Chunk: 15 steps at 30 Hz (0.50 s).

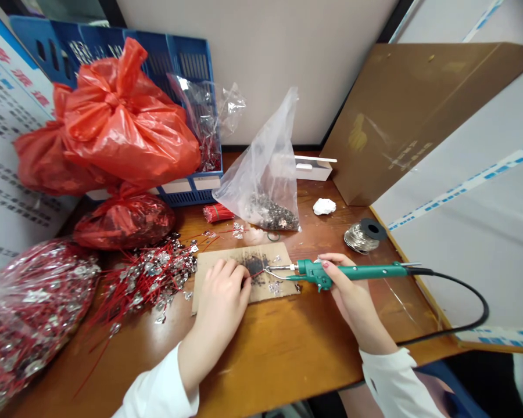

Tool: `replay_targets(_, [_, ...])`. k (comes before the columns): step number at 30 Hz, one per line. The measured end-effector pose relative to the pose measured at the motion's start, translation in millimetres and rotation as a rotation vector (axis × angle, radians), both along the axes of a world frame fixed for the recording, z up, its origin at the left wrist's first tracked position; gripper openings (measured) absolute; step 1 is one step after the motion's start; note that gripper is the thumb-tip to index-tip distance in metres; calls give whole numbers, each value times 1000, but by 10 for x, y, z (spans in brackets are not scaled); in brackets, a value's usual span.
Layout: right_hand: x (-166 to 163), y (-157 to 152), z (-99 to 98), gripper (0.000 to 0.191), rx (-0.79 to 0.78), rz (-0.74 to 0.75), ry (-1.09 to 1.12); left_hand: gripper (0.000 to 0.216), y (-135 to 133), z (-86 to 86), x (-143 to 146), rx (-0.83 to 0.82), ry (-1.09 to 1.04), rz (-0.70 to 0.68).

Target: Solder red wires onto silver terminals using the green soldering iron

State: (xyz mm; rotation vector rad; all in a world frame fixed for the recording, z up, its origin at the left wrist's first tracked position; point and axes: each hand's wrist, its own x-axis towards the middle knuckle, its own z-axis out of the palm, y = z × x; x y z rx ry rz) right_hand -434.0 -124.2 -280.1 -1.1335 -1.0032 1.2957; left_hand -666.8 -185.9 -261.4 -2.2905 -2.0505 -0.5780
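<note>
My right hand is closed around a green soldering iron with a solder feed tube below its tip. The metal tip points left over a scorched patch on a piece of cardboard. On that cardboard rests my left hand, its fingers pinching a short red wire. The wire's far end meets the tip and a small metal piece, too small to make out whether they touch. Small metal terminals lie on the cardboard near the tip.
Left of the cardboard spreads a pile of red wires with metal terminals. Red bags, a clear bag and a blue crate stand left. Behind are a plastic bag and red wire bundle; right, a solder spool and black cable.
</note>
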Motion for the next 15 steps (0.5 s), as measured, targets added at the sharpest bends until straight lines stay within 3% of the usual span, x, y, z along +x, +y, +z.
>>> replay_targets(15, [2,7,-6,26,-25,4,32,10,-2,12,15,-40,-4,16])
